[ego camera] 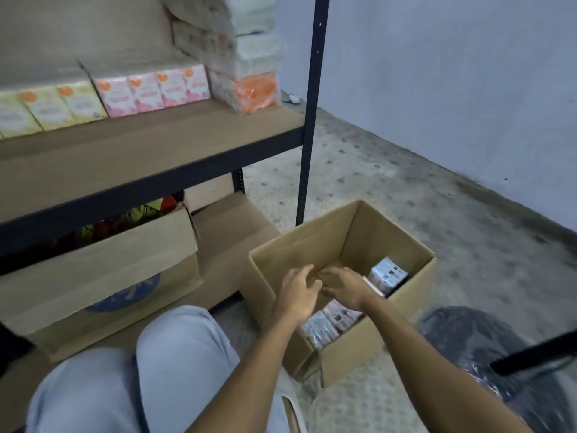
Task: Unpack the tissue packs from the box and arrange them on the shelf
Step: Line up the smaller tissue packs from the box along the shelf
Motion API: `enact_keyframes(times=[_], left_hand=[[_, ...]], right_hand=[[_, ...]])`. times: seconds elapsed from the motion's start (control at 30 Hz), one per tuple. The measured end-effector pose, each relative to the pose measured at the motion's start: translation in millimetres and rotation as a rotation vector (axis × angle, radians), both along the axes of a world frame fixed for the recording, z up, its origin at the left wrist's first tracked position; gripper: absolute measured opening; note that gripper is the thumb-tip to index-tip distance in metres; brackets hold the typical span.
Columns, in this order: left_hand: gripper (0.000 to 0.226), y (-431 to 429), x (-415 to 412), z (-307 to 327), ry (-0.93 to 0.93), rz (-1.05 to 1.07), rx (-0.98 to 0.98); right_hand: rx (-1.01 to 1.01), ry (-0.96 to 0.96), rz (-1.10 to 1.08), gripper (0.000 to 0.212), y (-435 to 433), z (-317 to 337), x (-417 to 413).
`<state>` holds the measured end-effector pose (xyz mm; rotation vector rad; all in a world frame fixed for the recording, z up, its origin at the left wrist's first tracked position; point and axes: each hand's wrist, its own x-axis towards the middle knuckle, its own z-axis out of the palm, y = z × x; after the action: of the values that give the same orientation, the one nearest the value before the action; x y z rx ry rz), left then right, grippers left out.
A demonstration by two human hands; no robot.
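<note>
Both hands, left (298, 290) and right (343, 285), reached into the open box (349, 357) at five o'clock, fingers loosely spread, gripping nothing visible. Tissue packs (388, 273) lay inside; more stood on the shelf (150, 142) at ten o'clock.

**Inspector:** Any print that can be read?

**Clerk:** None. The pink packs (153, 93) at eleven o'clock on the shelf (150, 145) carry an orange round mark and a band of lettering, all blurred. The yellow packs (46, 107) at ten o'clock are the same.

**Inspector:** The cartons?

**Clerk:** The box under the shelf (103, 276) at nine o'clock shows part of a blue round emblem, with no letters that can be made out. Inside the open box (349, 354) at five o'clock, the wrapped packs (388, 271) bear small dark code-like squares, too small to read.
</note>
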<state>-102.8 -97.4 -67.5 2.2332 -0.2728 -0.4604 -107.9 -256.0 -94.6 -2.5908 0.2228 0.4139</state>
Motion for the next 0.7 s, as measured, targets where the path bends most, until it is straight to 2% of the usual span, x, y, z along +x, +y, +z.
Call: enact_keyframes(times=[0.33, 0.53, 0.7], left_hand=[[0.051, -23, 33, -46, 0.209, -0.168, 0.288], [0.058, -37, 40, -69, 0.324, -0.267, 0.434], [0.051, -49, 40, -87, 0.501, -0.221, 0.372]], right_hand=[[-0.087, 0.354, 0.128, 0.065, -20, -47, 18], [-0.166, 0.366, 0.142, 0.064, -32, -61, 26], [-0.242, 0.374, 0.165, 0.076, -42, -71, 28]])
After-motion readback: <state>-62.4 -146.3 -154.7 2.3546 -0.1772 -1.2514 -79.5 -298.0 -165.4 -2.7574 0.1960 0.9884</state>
